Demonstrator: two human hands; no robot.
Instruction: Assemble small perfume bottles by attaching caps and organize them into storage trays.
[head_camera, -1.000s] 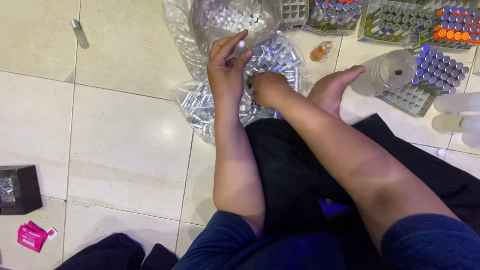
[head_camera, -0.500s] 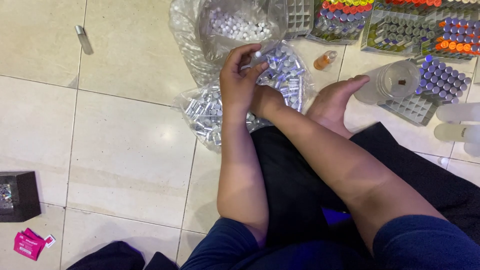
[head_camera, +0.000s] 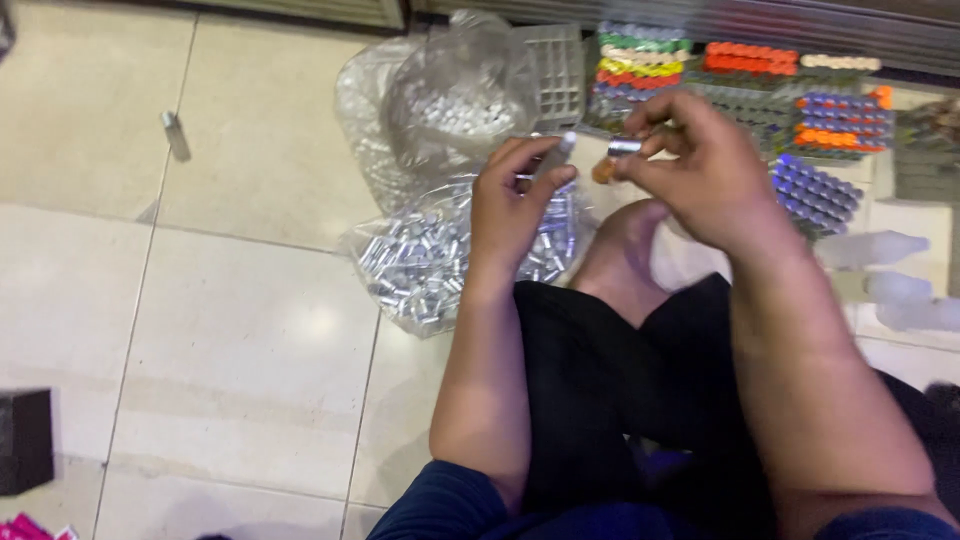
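My left hand (head_camera: 515, 205) is raised over my knee and pinches a small clear vial (head_camera: 556, 155) between thumb and fingers. Close to it on the right, my right hand (head_camera: 700, 170) holds a small silver cap (head_camera: 624, 147) at its fingertips. The two hands nearly touch. Under them lies a clear plastic bag of several silver caps (head_camera: 415, 265) on the tiled floor. Behind it stands another clear bag of small white pieces (head_camera: 455, 105).
Trays of vials with orange, blue and red tops (head_camera: 820, 115) line the back right. A grey empty tray (head_camera: 555, 75) stands by the bags. White plastic bottles (head_camera: 880, 250) lie at right. A lone vial (head_camera: 175, 135) lies far left; a black box (head_camera: 25, 440) sits at lower left.
Both hands have lifted out of the bag of caps. My right hand has swung up and to the right with a cap; my left hand now holds a vial beside it.
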